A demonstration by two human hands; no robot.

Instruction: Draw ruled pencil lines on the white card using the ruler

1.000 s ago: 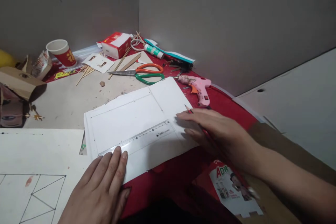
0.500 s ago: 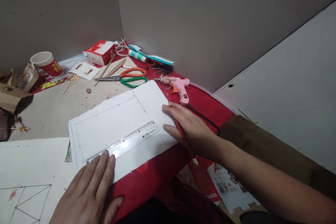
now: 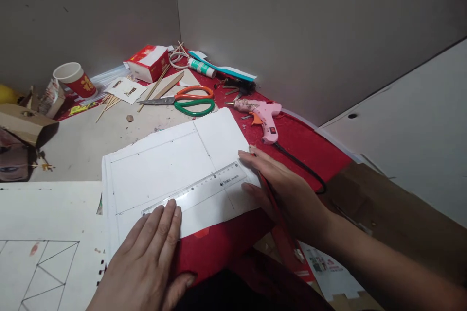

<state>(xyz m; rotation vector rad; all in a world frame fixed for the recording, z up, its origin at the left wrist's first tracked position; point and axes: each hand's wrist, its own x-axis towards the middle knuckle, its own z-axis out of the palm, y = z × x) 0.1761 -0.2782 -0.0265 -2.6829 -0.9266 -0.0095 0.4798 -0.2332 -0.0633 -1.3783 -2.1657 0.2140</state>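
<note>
My left hand (image 3: 149, 252) lies flat with its fingers stretched over the left part of a clear plastic ruler (image 3: 204, 187), pressing it on a white sheet (image 3: 153, 165). Thin drawn lines on the sheet form a large rectangle, and the ruler slants across its lower part. At the sheet's right edge my right hand (image 3: 288, 189) holds a slim red pencil (image 3: 269, 189), its far end sticking out below the palm. The right fingertips are close to the ruler's right end. Which part of the pencil touches anything is hidden.
Beyond the sheet lie scissors (image 3: 193, 100) with orange and green handles and a pink glue gun (image 3: 266, 116). A paper cup (image 3: 76, 80), a red box (image 3: 149, 62), a glue tube (image 3: 201, 67) and sticks stand or lie farther back. Another sheet (image 3: 22, 214) bears a truss drawing.
The ruler has slid to the right along the sheet, with my left hand moving along on it. My right hand still holds the pencil at the sheet's right edge. The view has shifted slightly.
</note>
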